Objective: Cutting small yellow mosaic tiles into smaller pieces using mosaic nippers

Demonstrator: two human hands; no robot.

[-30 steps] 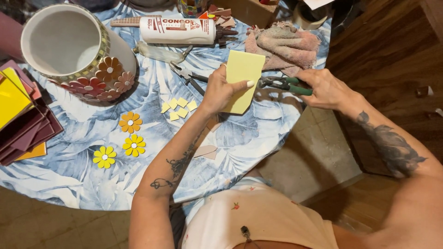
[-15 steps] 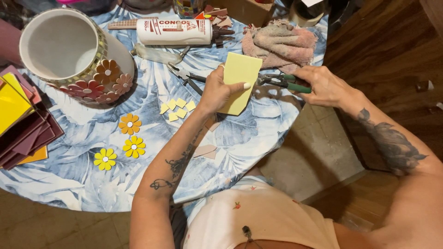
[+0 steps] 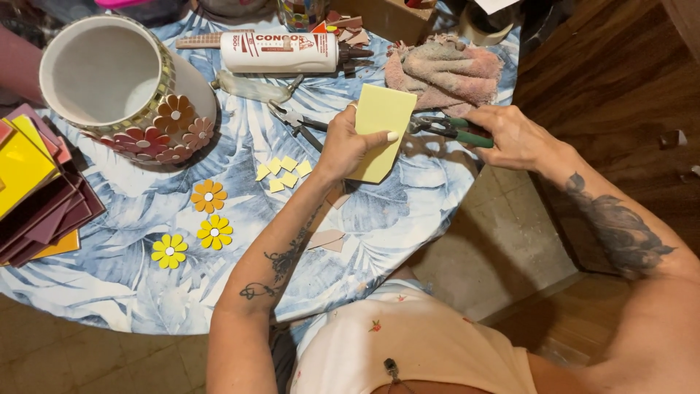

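My left hand grips a pale yellow rectangular tile and holds it tilted above the round table. My right hand is closed on green-handled tile nippers, whose jaws meet the tile's right edge. Several small pale yellow tile chips lie on the cloth just left of my left wrist. A white vase with mosaic flowers on its side lies tipped over at the far left.
Three loose tile flowers lie on the blue leaf-print tablecloth. A second pair of pliers, a white glue tube and a pink rag lie at the back. Stacked coloured tiles sit at the left edge. Wooden furniture stands right.
Both hands stay at the tile and nippers; the nipper jaws have closed in on the tile's right edge. The view has shifted slightly.
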